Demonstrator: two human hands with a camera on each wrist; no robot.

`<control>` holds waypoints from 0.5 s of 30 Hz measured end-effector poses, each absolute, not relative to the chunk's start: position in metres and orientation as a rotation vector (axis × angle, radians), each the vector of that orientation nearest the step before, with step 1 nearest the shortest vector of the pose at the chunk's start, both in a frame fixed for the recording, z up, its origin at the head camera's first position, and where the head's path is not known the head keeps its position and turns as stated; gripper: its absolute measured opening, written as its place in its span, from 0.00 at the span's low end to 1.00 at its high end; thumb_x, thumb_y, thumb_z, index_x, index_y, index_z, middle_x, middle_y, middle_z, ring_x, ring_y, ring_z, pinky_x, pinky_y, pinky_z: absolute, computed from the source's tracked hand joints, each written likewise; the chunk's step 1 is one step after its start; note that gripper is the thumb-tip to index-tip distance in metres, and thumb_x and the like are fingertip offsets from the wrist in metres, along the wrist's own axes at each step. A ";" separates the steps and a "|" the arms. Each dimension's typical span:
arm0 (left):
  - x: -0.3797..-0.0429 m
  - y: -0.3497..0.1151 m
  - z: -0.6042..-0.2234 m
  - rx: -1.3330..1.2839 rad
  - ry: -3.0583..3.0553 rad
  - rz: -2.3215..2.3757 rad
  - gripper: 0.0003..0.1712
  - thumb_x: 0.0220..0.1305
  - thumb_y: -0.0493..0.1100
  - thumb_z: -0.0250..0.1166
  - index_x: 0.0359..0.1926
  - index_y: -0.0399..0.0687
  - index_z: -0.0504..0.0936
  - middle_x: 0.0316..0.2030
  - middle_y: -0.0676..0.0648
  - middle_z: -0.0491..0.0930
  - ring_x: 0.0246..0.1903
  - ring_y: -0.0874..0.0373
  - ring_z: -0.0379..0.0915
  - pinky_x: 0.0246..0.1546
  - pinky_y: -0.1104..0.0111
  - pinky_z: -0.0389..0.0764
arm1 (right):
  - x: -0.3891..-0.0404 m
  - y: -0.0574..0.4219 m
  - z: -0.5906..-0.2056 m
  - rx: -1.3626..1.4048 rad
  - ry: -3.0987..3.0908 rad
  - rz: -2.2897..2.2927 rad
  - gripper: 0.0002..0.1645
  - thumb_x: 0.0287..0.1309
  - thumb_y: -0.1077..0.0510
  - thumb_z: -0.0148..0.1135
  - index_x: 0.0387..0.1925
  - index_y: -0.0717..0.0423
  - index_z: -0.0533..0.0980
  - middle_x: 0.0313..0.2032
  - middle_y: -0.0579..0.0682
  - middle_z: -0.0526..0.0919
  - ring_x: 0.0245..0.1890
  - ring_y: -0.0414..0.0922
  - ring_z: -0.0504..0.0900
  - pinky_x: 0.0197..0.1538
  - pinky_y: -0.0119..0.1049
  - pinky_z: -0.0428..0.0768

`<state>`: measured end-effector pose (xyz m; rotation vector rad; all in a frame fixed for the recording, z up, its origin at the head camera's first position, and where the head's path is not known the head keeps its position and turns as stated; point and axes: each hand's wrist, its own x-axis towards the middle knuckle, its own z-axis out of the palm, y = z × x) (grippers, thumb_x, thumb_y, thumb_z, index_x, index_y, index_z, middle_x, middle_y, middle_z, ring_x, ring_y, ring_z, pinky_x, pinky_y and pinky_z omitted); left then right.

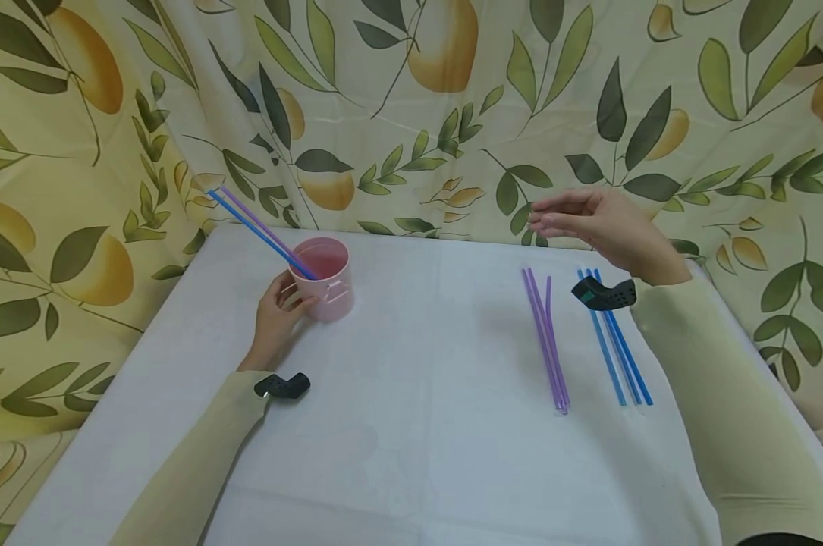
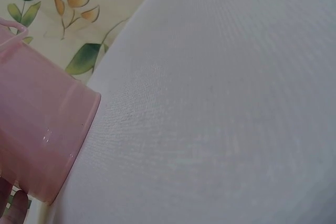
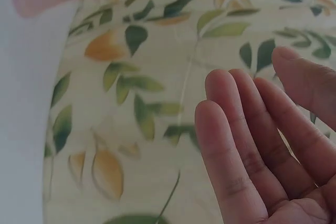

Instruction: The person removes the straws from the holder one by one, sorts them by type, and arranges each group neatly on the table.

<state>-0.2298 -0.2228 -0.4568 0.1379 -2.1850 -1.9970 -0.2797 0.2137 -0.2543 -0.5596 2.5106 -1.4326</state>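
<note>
A pink cup [image 1: 332, 292] with a small handle stands upright toward the left of the table. One blue straw [image 1: 257, 231] and one purple straw [image 1: 252, 216] lean out of it to the left. My left hand [image 1: 274, 315] grips the cup's near left side, thumb at the front; in the left wrist view its fingertips [image 2: 16, 208] press the cup wall. My right hand [image 1: 592, 220] is raised near the far edge with nothing in it, fingers [image 3: 239, 135] extended. Closest to it are blue straws [image 1: 619, 356] and purple straws [image 1: 548, 341] lying in two groups.
A white cloth covers the table [image 1: 411, 455]. Behind its far edge hangs a curtain [image 1: 411, 152] printed with leaves and fruit. Each wrist wears a black camera mount, the right one [image 1: 605, 294] overlapping the blue straws in the head view.
</note>
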 end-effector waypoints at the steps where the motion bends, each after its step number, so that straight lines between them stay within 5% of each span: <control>1: -0.230 -0.223 -0.457 0.144 -2.185 -1.999 0.42 0.57 0.39 0.67 0.69 0.45 0.58 0.66 0.42 0.63 0.66 0.52 0.61 0.67 0.63 0.69 | -0.280 0.207 -0.251 -0.581 2.501 -1.434 0.23 0.60 0.54 0.61 0.55 0.60 0.75 0.41 0.37 0.85 0.42 0.35 0.84 0.47 0.21 0.82; 15: -0.231 -0.221 -0.459 0.123 -2.156 -1.996 0.41 0.56 0.38 0.67 0.69 0.44 0.59 0.65 0.42 0.64 0.65 0.52 0.62 0.65 0.66 0.71 | -0.301 0.103 -0.240 -0.833 2.186 -1.638 0.16 0.59 0.59 0.62 0.47 0.62 0.77 0.42 0.51 0.84 0.42 0.45 0.84 0.47 0.32 0.85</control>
